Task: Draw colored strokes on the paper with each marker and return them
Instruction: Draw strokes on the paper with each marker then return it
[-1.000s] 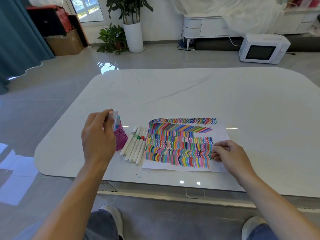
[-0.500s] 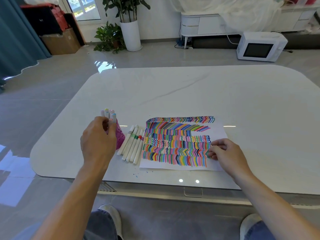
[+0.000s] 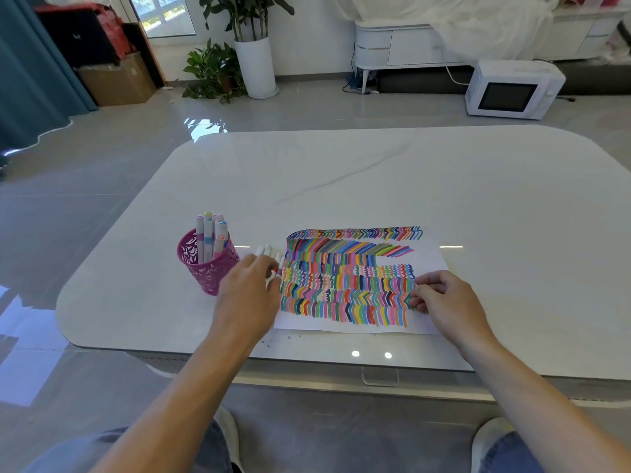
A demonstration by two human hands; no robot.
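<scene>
We show a glossy white, round-cornered counter [image 3: 375,186] bearing a rectangular paper [image 3: 430,257] filled with rows of coloured strokes. Left of the paper stands a pink perforated cup [image 3: 208,264] of upright white-barrelled markers [image 3: 208,230]; between cup and paper lie loose markers [image 3: 268,250]. The left hand [image 3: 249,291], at the cup a second ago, now covers the loose markers; we cannot tell whether it grips one. The right hand [image 3: 444,298], loosely curled and holding nothing, rests on the paper's right edge as before.

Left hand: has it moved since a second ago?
Yes. The left hand left the pink mesh pen cup and went right, to the loose white markers.
</scene>
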